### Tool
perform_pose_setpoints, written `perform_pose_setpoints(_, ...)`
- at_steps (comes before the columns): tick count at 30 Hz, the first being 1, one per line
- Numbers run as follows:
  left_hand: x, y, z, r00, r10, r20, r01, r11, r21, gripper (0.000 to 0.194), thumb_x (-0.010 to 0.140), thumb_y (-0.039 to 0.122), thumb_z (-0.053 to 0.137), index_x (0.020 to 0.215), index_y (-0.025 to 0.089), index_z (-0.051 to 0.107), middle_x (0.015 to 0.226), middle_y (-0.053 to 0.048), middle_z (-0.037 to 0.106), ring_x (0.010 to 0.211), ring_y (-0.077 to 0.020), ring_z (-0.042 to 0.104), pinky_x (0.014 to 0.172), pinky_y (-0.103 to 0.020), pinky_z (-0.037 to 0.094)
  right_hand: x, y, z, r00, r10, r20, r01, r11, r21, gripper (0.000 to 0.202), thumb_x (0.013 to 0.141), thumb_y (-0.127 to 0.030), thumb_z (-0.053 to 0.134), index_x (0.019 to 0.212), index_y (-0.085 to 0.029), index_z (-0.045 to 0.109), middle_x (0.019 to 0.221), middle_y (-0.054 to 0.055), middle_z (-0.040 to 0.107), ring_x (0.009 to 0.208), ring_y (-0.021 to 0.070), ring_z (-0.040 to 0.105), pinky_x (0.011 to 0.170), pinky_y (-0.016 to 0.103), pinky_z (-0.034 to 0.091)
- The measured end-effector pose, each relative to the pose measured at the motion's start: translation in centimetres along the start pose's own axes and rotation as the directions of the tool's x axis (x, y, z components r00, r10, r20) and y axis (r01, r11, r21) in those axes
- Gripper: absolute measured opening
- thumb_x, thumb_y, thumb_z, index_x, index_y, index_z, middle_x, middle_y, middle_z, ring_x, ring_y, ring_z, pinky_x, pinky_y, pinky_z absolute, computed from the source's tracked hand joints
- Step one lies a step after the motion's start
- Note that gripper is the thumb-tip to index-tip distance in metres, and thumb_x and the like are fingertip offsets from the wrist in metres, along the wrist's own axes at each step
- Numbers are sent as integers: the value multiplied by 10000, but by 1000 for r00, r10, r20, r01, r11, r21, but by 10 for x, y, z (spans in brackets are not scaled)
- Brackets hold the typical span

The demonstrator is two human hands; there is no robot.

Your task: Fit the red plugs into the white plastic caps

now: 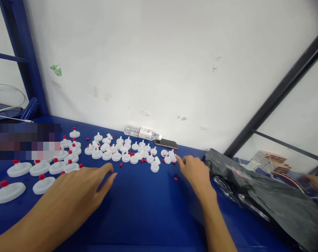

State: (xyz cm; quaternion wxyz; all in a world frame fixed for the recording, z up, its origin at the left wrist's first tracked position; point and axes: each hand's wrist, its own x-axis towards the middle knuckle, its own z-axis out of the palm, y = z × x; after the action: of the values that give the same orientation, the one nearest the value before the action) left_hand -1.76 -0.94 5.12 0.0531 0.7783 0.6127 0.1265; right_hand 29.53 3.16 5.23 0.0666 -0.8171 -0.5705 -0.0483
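Observation:
My left hand [86,183] hovers over the blue table, its thumb and index finger apart with nothing between them. Close to its left are white round lids with red-tipped spouts [43,184], standing in loose rows. My right hand [194,172] reaches to the right end of a cluster of white spouted lids [126,156] without red tips. A stretched fingertip is right beside a white lid [174,157]; whether it touches is unclear, and the other fingers are partly hidden. Small red caps [132,154] lie among the lids, with a single red cap [176,179] below the right hand.
A clear plastic bottle [143,133] lies by the wall, next to a dark phone [165,143]. Grey plastic bagging [255,189] covers the table's right side. Blue frame posts [30,52] rise at left, and a dark diagonal bar [274,91] at right.

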Motion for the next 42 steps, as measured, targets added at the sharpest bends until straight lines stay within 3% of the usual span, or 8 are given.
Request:
perform_pose_setpoints(3, 0, 17, 9, 983, 24, 180, -37, 997, 69, 441, 1036, 380, 234, 1083, 253, 654, 1025, -98, 780, 993, -381, 747, 860, -530, 504, 0, 9, 2, 982, -27, 186, 21, 999, 34, 597, 1044, -596, 448, 760, -148, 723, 892, 228, 774, 930, 373, 769, 792, 414, 522)
perform_pose_setpoints(6, 2, 24, 24, 974, 73, 213, -85, 995, 45, 425, 1066, 359, 230, 1045, 255, 641, 1035, -71, 773, 1013, -348, 744, 871, -500, 492, -2, 13, 1, 922, -126, 365, 72, 985, 158, 695, 1017, -706, 406, 631, -185, 655, 699, 134, 757, 674, 261, 764, 692, 339, 540)
perform_pose_setpoints(11, 7, 27, 39, 966, 122, 227, -131, 991, 26, 346, 1084, 303, 236, 1048, 240, 574, 945, -51, 761, 925, -318, 750, 729, -419, 438, -5, 22, -2, 822, -331, 464, 175, 921, 348, 480, 967, -638, 591, 779, -203, 667, 698, 29, 762, 594, 163, 735, 588, 231, 509)
perform_pose_setpoints(15, 7, 27, 43, 961, 170, 220, -179, 984, 20, 317, 1087, 277, 230, 1069, 238, 544, 941, -55, 754, 906, -326, 752, 686, -405, 393, -8, 18, 0, 831, -388, 398, 267, 906, 328, 346, 1052, -426, 506, 831, -217, 671, 698, 8, 742, 580, 149, 712, 597, 238, 486)
perform_pose_setpoints(20, 6, 26, 44, 960, 199, 199, -202, 979, -1, 302, 1087, 265, 246, 1045, 244, 544, 932, -47, 756, 883, -314, 754, 671, -394, 376, -19, -9, 7, 892, -403, 207, 385, 915, 120, 289, 1062, -287, 453, 948, -195, 702, 949, 131, 780, 933, 288, 751, 732, 329, 458)
perform_pose_setpoints(28, 6, 25, 46, 959, 212, 186, -216, 976, 4, 296, 1093, 251, 258, 1112, 243, 553, 965, -48, 768, 912, -332, 758, 667, -398, 373, -23, -28, 12, 886, -459, 66, 459, 888, 16, 252, 1084, -286, 449, 1045, -181, 674, 988, 148, 780, 875, 297, 749, 664, 316, 377)
perform_pose_setpoints(36, 5, 25, 46, 959, 208, 194, -212, 977, 2, 308, 1095, 259, 257, 1124, 236, 563, 1007, -63, 773, 949, -337, 760, 689, -411, 414, -26, -27, -1, 833, -552, -37, 541, 799, 261, 259, 1107, -367, 473, 985, -242, 664, 1028, -6, 775, 939, 176, 712, 741, 271, 411)
perform_pose_setpoints(42, 3, 26, 48, 976, 190, 109, -180, 979, -101, 396, 1073, 288, 253, 1304, 230, 570, 1154, -97, 746, 970, -317, 757, 797, -457, 526, -35, -32, -5, 726, -685, -57, 528, 503, 685, 299, 1072, -409, 545, 901, -228, 712, 858, -30, 772, 763, 143, 694, 698, 242, 453)
